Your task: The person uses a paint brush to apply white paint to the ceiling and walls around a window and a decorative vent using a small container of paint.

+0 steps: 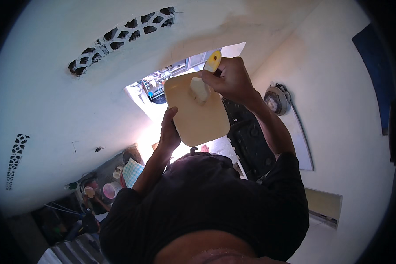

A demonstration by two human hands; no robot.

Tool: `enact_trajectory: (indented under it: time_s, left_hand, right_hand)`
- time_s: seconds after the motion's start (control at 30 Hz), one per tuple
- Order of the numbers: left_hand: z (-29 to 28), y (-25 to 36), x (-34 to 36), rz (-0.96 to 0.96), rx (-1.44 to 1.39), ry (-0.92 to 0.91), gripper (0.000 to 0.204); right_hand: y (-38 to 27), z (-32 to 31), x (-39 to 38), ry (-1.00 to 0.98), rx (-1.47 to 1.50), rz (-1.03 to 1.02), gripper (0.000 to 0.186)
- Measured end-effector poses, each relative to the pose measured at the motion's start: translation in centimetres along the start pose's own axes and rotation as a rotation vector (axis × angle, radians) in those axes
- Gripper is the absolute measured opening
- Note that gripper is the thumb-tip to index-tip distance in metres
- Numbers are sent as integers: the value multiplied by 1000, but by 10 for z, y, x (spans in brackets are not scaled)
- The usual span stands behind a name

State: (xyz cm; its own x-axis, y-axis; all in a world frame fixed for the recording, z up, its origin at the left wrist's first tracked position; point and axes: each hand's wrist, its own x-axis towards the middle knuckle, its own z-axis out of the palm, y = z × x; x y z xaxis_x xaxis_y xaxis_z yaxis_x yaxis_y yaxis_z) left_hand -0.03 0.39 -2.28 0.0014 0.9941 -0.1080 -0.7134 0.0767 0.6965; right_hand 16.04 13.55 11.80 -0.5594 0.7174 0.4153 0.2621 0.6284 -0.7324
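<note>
My left hand [168,127] grips the left edge of a cream rectangular board or shallow tray [202,121] with rounded corners, thumb on its upper face. At the upper right edge of it, my right hand [230,78] is closed on a tool with a yellow end [213,61] that has a small hole; its kind is not plain. A white piece [199,89] lies against the board just below my right fingers, casting a shadow. Whether it belongs to the tool or is separate I cannot tell.
A black stove-like unit [252,137] stands to the right, with a round metal pot [276,100] beyond it. Dish racks [159,83] are beyond the board. At lower left are a pink-rimmed bucket [111,190], a checked cloth [132,172] and another person's arm [100,203].
</note>
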Motion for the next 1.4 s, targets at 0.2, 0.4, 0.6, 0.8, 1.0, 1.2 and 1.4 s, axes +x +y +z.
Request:
enact_trajectory:
  time_s: [0.2, 0.4, 0.6, 0.8, 1.0, 1.2, 1.4]
  left_hand:
    - [1, 3, -2, -9, -66, 29, 54]
    - [-4, 6, -1, -41, -91, 14, 45]
    - [3, 10, -3, -7, -40, 15, 46]
    - [6, 8, -3, 6, -21, -11, 47]
    - [13, 7, -7, -6, -14, 63, 46]
    - [7, -1, 2, -30, -67, 50, 46]
    - [20, 1, 2, 155, 114, 139, 43]
  right_hand:
    - [1, 6, -3, 23, -93, 43, 28]
    - [-15, -9, -2, 42, -99, -22, 27]
    - [-13, -13, -3, 26, -22, -130, 22]
    - [-8, -20, 1, -118, 7, -244, 20]
    - [-9, -26, 0, -226, -153, -203, 18]
    - [-15, -39, -20, -57, -280, -346, 17]
    - [-34, -46, -35, 35, -292, -219, 13]
